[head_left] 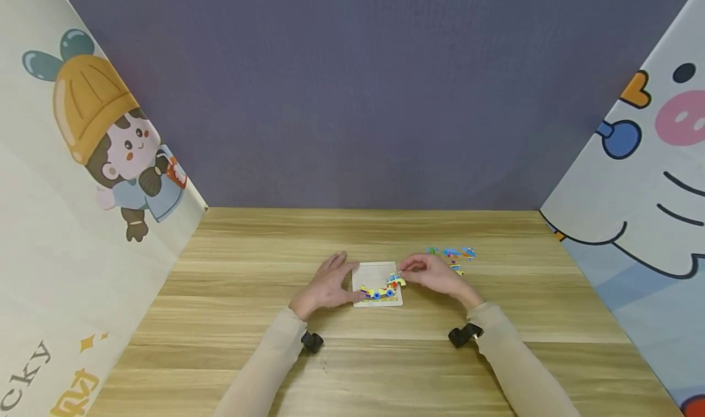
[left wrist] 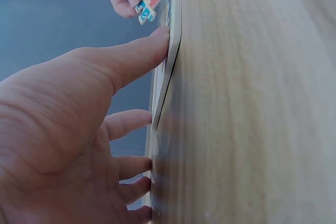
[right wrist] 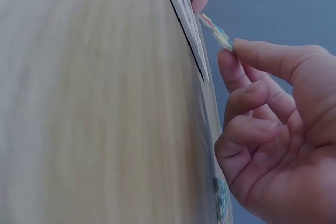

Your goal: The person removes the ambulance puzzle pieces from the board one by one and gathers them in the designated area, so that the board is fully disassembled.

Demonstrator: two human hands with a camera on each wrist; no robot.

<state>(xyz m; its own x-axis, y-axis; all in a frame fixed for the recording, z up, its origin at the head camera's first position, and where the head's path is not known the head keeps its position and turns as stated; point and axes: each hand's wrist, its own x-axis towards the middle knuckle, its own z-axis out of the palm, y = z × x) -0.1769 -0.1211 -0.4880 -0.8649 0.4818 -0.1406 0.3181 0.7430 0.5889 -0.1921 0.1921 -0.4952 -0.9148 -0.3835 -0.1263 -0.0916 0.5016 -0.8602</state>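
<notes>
A plain grey-blue upright panel (head_left: 374,98) backs the workspace, and in front of it spreads a broad wood-grain counter (head_left: 385,359), a flat, firm surface on which small parts can lie level.

Two bare hands meet near its middle. The left hand (head_left: 328,284) is spread, its fingers extended and gripping nothing; its thumb rests over the near-left edge of a pale, square, shallow-rimmed tray (head_left: 366,304), probably to stop it from sliding. The right hand (head_left: 435,274) pinches between thumb and forefinger, its remaining fingers curled back, perhaps so that they stay out of the way.

The tray lies flat between the hands, where both can reach it. Along its near side sits a yellow strip of flat puzzle pieces with blue wheels (head_left: 377,293), while the far part shows bare.

Loose, flat, multicoloured pieces (head_left: 451,253) lie on the counter beyond the right hand, seemingly set there for easy picking.

Smallest is the single yellow, blue and red flat piece (left wrist: 148,5) in the right hand's pinch, held by its edge and tilted above the tray's right side, which leaves most of its face visible.
</notes>
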